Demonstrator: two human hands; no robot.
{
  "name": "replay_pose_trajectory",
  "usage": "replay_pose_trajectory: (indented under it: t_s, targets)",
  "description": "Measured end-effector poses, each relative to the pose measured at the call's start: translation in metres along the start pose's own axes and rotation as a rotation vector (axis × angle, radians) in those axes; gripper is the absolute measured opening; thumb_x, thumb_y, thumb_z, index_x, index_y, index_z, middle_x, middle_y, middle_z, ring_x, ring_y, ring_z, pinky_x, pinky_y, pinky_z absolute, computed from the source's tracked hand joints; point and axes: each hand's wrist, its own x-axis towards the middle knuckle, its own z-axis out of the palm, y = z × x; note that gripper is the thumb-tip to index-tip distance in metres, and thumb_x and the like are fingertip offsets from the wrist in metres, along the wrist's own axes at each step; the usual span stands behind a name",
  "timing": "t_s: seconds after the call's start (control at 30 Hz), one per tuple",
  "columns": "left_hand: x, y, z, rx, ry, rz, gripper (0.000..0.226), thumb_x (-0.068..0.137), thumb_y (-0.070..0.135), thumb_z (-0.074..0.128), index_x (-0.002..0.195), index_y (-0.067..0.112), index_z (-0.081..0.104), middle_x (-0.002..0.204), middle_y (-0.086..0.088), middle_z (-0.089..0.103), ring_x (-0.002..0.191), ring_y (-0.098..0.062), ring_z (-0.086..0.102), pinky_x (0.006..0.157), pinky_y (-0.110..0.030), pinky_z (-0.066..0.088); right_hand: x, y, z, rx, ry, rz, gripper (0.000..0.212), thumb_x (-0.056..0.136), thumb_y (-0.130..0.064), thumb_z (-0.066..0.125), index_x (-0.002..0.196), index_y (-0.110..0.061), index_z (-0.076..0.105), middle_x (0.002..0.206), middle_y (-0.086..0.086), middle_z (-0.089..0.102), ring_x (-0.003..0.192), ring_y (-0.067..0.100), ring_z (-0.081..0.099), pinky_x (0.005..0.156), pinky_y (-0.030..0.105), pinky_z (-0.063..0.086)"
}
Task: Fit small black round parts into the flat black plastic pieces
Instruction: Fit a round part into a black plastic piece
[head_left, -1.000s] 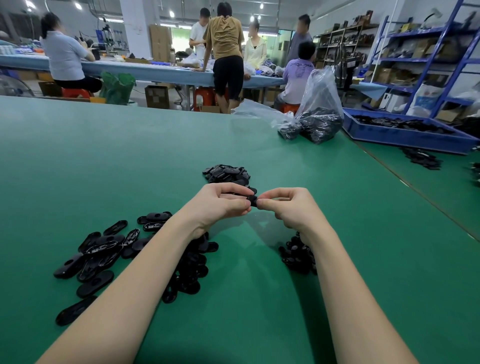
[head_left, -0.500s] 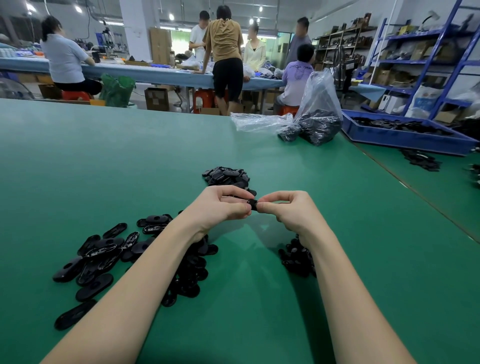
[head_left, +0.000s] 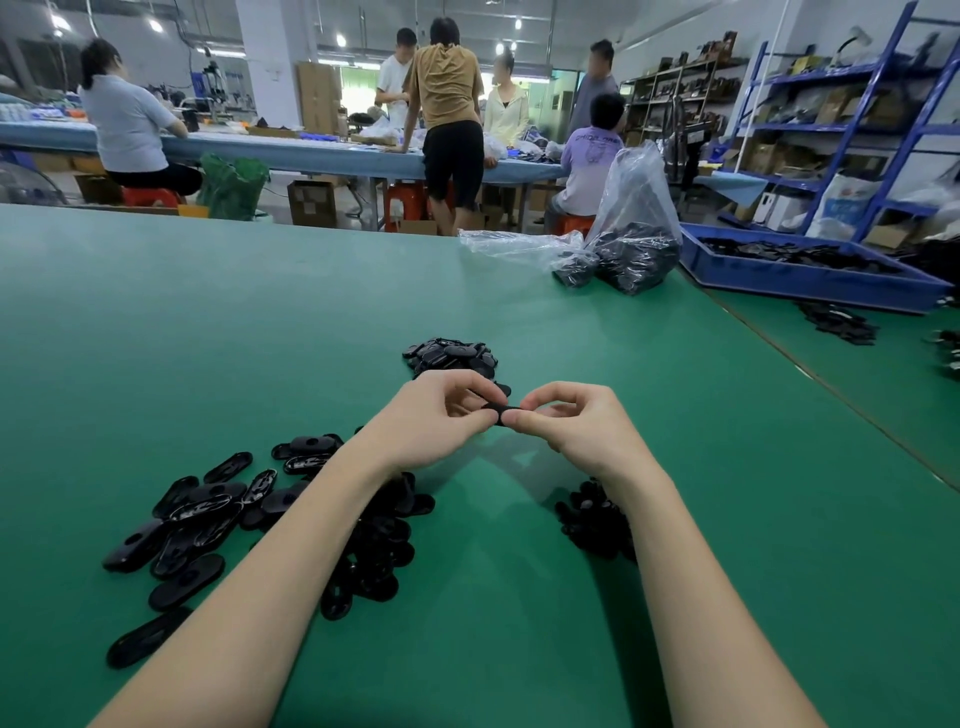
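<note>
My left hand (head_left: 434, 415) and my right hand (head_left: 571, 421) meet above the green table (head_left: 260, 322), both pinching one flat black plastic piece (head_left: 500, 410) between their fingertips; most of it is hidden by my fingers. A loose heap of flat black oval pieces (head_left: 202, 514) lies at the left, running under my left forearm. A pile of small black round parts (head_left: 592, 519) sits under my right wrist. Another small heap of black pieces (head_left: 452, 356) lies just beyond my hands.
Clear plastic bags (head_left: 631, 244) of black parts stand at the far right of the table. A blue tray (head_left: 810, 275) with black parts sits beyond a seam on the right. Several people work at a blue table (head_left: 311, 153) behind. Blue shelves (head_left: 857, 114) line the right wall.
My hands have stayed together on the same piece, with only small finger shifts. The view has tilted slightly downward.
</note>
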Motion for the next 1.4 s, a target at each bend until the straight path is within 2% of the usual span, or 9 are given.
replay_pose_trajectory:
  t_s: [0.1,0.2,0.3,0.5,0.7,0.77,0.9,1.3,1.4]
  targets:
    - [0.000,0.002,0.001,0.210,0.022,0.077,0.008,0.092,0.024,0.069,0.098,0.025,0.075,0.091,0.012,0.074,0.089,-0.003,0.067,0.075,-0.011,0.046,0.001,0.002,0.003,-0.019,-0.011,-0.037,0.022,0.073,-0.030,0.092,0.072,-0.022,0.071,0.053,-0.014,0.057,0.045,0.000,0.044,0.046,0.011,0.033]
    - [0.000,0.002,0.002,0.275,0.029,0.057,0.006,0.091,0.027,0.070,0.095,0.027,0.074,0.090,0.008,0.073,0.092,-0.009,0.067,0.082,-0.024,0.052,0.002,0.004,0.003,-0.072,-0.017,-0.061,0.019,0.075,-0.028,0.091,0.074,-0.022,0.072,0.054,-0.014,0.058,0.049,0.002,0.047,0.049,0.012,0.035]
    - [0.001,0.001,0.004,0.334,0.039,0.014,0.005,0.090,0.031,0.069,0.091,0.034,0.072,0.089,0.011,0.072,0.094,-0.012,0.066,0.086,-0.038,0.055,0.004,0.003,0.004,-0.128,-0.031,-0.059,0.012,0.079,-0.024,0.087,0.079,-0.023,0.075,0.062,-0.011,0.068,0.059,0.003,0.059,0.060,0.016,0.043]
    - [0.001,-0.001,0.005,0.313,0.044,-0.012,0.005,0.088,0.028,0.071,0.089,0.032,0.074,0.086,0.011,0.074,0.092,-0.011,0.068,0.088,-0.038,0.055,0.003,0.004,0.006,-0.200,0.003,-0.058,0.008,0.080,-0.025,0.085,0.078,-0.025,0.078,0.062,-0.014,0.071,0.056,-0.008,0.059,0.054,0.007,0.041]
    - [0.002,-0.002,0.006,0.322,0.055,-0.016,0.006,0.086,0.031,0.074,0.084,0.037,0.071,0.085,0.014,0.072,0.091,-0.011,0.067,0.089,-0.040,0.054,0.002,0.004,0.010,-0.246,0.048,-0.031,0.011,0.077,-0.032,0.083,0.072,-0.028,0.074,0.065,-0.016,0.072,0.062,0.000,0.062,0.071,0.028,0.052]
    - [0.002,-0.003,0.005,0.316,0.053,-0.013,0.005,0.086,0.031,0.075,0.086,0.035,0.073,0.085,0.013,0.073,0.091,-0.010,0.067,0.089,-0.040,0.054,0.001,0.005,0.012,-0.234,0.050,-0.030,0.011,0.077,-0.031,0.082,0.071,-0.026,0.073,0.062,-0.016,0.071,0.059,-0.002,0.061,0.066,0.024,0.052]
    - [0.002,-0.002,0.002,0.297,0.033,-0.006,0.005,0.086,0.031,0.077,0.087,0.035,0.075,0.084,0.013,0.073,0.090,-0.008,0.067,0.088,-0.037,0.054,0.000,0.005,0.012,-0.162,0.028,-0.033,0.012,0.079,-0.021,0.083,0.072,-0.022,0.073,0.057,-0.015,0.068,0.050,-0.005,0.056,0.050,0.008,0.041]
    - [0.000,-0.002,0.008,0.268,0.033,-0.033,0.004,0.087,0.026,0.076,0.088,0.029,0.074,0.080,0.014,0.071,0.082,-0.009,0.067,0.084,-0.032,0.055,0.000,0.006,0.012,-0.170,0.049,-0.038,0.015,0.075,-0.019,0.083,0.068,-0.021,0.071,0.053,-0.015,0.066,0.047,-0.007,0.056,0.048,0.007,0.039]
    - [0.000,-0.003,0.008,0.260,0.028,-0.029,0.003,0.086,0.025,0.076,0.087,0.028,0.075,0.081,0.009,0.073,0.080,-0.011,0.067,0.079,-0.028,0.053,0.000,0.006,0.014,-0.181,0.052,-0.040,0.016,0.074,-0.019,0.084,0.067,-0.021,0.070,0.051,-0.015,0.064,0.045,-0.007,0.054,0.048,0.006,0.038]
